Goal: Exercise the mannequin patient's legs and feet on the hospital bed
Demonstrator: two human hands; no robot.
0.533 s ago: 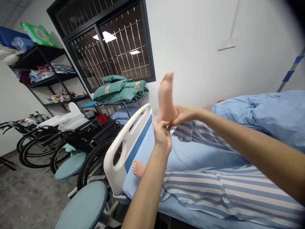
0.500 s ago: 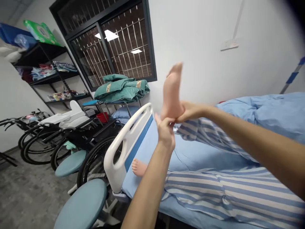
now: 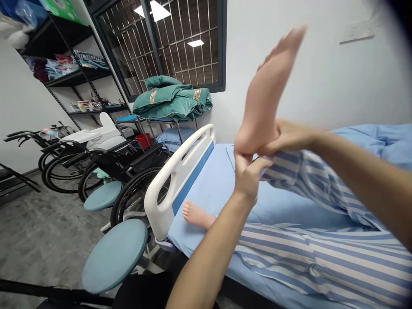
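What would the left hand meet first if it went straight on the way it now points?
The raised foot, at its heel end: the left hand points up towards it and seems to touch it there, though the exact depth is unclear.

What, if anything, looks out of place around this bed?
Nothing looks spilled or damaged. The green bedding by the window looks untidy, heaped in uneven folds. The raised foot is held around the ankle by the left hand and right hand.
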